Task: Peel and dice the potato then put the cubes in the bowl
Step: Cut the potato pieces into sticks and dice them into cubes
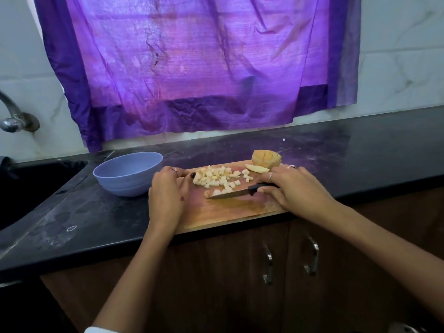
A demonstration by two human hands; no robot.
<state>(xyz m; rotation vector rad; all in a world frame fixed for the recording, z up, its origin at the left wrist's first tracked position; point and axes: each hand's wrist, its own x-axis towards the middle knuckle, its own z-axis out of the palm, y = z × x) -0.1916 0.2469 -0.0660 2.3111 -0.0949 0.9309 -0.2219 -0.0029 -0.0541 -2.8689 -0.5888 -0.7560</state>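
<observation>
on a wooden cutting board (230,212), the right hand (295,191) curls its fingers around a black-handled knife (236,192), its blade lying flat. the left hand (168,193) rests beside the potato cubes (216,177), fingers together. a blue bowl (128,174) stands just left; a potato piece (266,158) sits at the board's far edge.

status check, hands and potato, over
Right hand grips knife; left hand on board. Cubes piled, bowl unfilled. Potato chunk uncut.

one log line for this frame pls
stage: dicing | right hand: holds knife | left hand: on cutting board by potato cubes | bowl: no cubes visible
</observation>
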